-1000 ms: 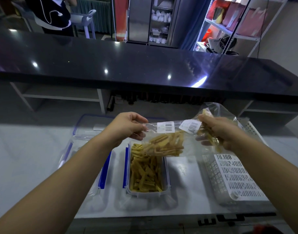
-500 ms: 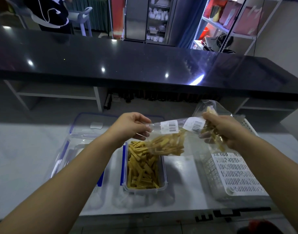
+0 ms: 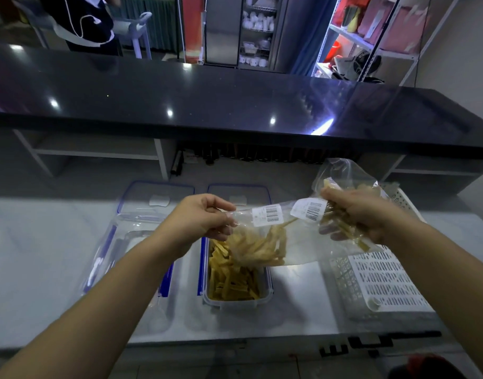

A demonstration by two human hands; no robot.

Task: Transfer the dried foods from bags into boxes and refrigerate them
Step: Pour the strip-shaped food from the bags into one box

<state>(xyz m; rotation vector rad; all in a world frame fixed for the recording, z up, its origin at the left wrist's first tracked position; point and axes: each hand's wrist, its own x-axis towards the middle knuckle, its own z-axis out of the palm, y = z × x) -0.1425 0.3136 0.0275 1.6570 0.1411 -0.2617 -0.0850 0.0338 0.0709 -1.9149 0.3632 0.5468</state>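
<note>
**Fig.** White counter (image 3: 298, 302), viewed from above.

**(a)** Clear bag (image 3: 300, 247), held on its side over the far end of the open box (image 3: 268, 285). It is wider than the box and overhangs toward 3 o'clock. A sudden tip could send strips past the rim onto the counter or toward the white basket (image 3: 385, 280).

**(b)** Left hand (image 3: 202, 220), at 9 o'clock of the bag. Thumb and curled fingers pinch the bag's edge (where the mouth lies I cannot tell). If this pinch slips, the bag sags and the pour loses its aim.

**(c)** Right hand (image 3: 355, 214), at 3 o'clock, closed round the bunched end with some strips inside the grip. These may snap or stay behind.

**(d)** Dried strips (image 3: 229, 280). One layer lies in the box and a clump sits in the bag's low fold just above it. The clump could drop all at once and scatter.
</note>
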